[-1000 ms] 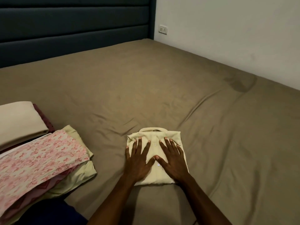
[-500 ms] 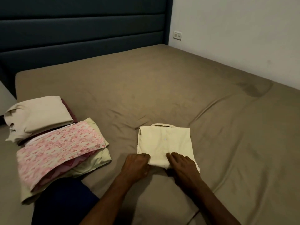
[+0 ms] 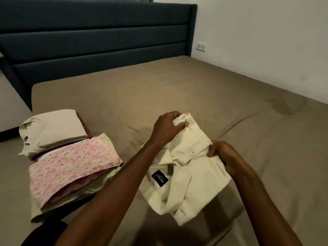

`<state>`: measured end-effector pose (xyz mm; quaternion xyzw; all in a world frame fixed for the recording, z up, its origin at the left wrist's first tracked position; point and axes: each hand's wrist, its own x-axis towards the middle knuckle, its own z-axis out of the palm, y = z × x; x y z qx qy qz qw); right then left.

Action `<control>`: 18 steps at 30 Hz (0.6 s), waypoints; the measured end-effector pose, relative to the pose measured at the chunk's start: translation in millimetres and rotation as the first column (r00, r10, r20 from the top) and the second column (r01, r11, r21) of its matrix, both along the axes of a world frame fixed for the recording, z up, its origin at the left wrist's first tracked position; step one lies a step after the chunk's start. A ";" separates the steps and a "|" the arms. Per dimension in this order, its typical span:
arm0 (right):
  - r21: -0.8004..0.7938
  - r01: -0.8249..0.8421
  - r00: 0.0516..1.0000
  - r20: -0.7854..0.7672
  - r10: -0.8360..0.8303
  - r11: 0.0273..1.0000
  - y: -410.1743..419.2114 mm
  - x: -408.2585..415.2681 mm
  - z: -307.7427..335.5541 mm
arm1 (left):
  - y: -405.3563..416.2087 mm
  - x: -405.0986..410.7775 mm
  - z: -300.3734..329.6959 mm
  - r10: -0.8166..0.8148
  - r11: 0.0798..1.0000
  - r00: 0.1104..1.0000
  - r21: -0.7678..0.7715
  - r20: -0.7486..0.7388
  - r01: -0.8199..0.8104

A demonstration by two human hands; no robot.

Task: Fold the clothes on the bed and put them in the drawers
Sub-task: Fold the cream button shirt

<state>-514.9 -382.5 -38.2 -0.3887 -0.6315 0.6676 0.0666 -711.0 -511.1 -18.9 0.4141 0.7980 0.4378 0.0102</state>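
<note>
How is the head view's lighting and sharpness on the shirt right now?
Head view: dim, warm light; the folded cream button-up shirt is sharp enough to show its black label; its shadow falls on the brown bedsheet beneath; wide-angle bending at the edges.

Cream shirt (image 3: 191, 176), pink floral cloth (image 3: 71, 166), olive-brown sheet (image 3: 159, 89), navy headboard (image 3: 95, 38)

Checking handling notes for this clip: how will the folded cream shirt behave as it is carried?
The cream shirt is likely floppy: its lower edge sags below where the left hand and right hand grip it. Probably light, since fingertip grips hold it. The fold may loosen.
</note>
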 end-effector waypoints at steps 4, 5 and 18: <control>0.316 -0.098 0.908 0.416 -0.045 0.944 16.7 15.5 -80.8 | 7.6 1.0 -49.9 -0.124 0.883 0.992 -0.457 -0.011 0.105; 0.479 -0.133 0.877 0.464 -0.122 0.868 17.6 24.9 -101.2 | 0.2 5.4 -66.7 -0.146 0.846 0.988 -0.524 -0.043 0.102; 0.871 -0.486 0.863 0.464 0.202 0.074 -9.7 7.3 -171.9 | -56.3 94.1 -195.6 -0.113 0.837 0.955 -0.544 -0.276 -0.058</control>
